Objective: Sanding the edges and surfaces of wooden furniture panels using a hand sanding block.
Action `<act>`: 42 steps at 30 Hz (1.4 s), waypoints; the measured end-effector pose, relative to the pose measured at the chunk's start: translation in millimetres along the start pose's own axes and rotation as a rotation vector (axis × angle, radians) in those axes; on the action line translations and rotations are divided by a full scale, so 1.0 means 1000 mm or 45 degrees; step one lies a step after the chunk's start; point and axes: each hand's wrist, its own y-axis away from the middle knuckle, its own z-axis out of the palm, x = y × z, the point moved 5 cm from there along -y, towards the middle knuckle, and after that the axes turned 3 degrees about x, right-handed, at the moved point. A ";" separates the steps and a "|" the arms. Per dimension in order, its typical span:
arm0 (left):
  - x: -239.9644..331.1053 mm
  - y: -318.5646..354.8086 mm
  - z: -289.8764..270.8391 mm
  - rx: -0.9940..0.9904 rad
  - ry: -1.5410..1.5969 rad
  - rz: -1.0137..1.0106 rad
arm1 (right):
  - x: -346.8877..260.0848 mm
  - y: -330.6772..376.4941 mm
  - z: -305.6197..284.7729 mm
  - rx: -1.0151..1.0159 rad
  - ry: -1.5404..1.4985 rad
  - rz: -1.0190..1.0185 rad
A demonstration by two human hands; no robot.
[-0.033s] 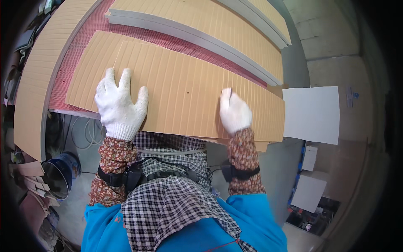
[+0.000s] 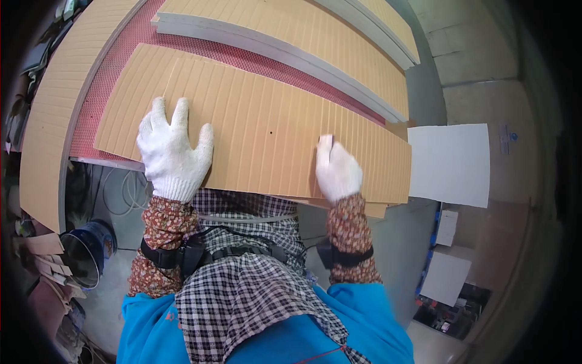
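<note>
A long tan board with evenly spaced grooves [image 2: 245, 121] lies in front of me. It has a small dark hole near its middle. My left hand [image 2: 174, 151], in a white knitted glove, rests flat on the board's left part with fingers spread. Farther right, my gloved right hand [image 2: 339, 173] is closed over the grooves, its fingers pinching a small pale piece [image 2: 326, 141] with a dark side. Most of that piece is hidden by the fingers, so its kind does not show.
Under the board is a red meshed surface [image 2: 91, 121]. Stacked grooved boards [image 2: 285, 42] lie beyond, and another board [image 2: 45, 145] runs along the left. A white sheet [image 2: 450, 164] sits at the right end. Below left stands a dark blue bucket [image 2: 91, 242].
My right hand has slid slightly toward me along the board with the small piece in its fingers. The left hand stays in place.
</note>
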 end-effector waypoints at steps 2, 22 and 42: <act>-0.001 0.001 0.002 0.008 -0.012 0.006 | -0.007 0.040 -0.005 0.084 0.045 -0.181; 0.000 -0.001 0.004 0.014 0.010 0.045 | -0.018 0.092 -0.008 0.030 -0.062 -0.106; 0.000 0.003 0.006 0.046 -0.005 0.043 | -0.027 -0.128 -0.013 -0.112 -0.076 -0.024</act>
